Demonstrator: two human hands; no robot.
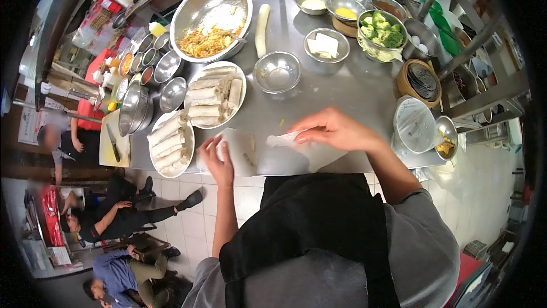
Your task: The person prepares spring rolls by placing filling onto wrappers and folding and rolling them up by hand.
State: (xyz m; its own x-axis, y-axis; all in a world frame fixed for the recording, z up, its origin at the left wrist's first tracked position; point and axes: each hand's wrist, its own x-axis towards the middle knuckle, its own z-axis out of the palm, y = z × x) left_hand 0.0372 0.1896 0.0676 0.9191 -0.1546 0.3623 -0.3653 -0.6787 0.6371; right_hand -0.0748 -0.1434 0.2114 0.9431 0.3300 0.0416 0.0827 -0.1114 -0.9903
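Note:
My left hand (217,160) rests at the left end of a pale wrapper sheet (241,151), its fingers bent over the sheet's edge. With thumb and fingers pinched together, my right hand (325,128) holds the edge of another thin white wrapper (310,155) at the table's front. A small yellow shred (281,122) lies between the wrappers. Rolled wrappers (206,100) are stacked on a white oval plate (243,94), and more rolls (169,143) fill a second plate (190,167). An empty metal bowl (277,72) stands beyond my hands.
A large bowl of filling (206,40) stands at the back left, beside a long white vegetable (262,29). Broccoli (382,30), a tofu bowl (325,45) and a lined tub (414,124) are rightward. A knife (113,143) lies left. Several people sit or stand beyond.

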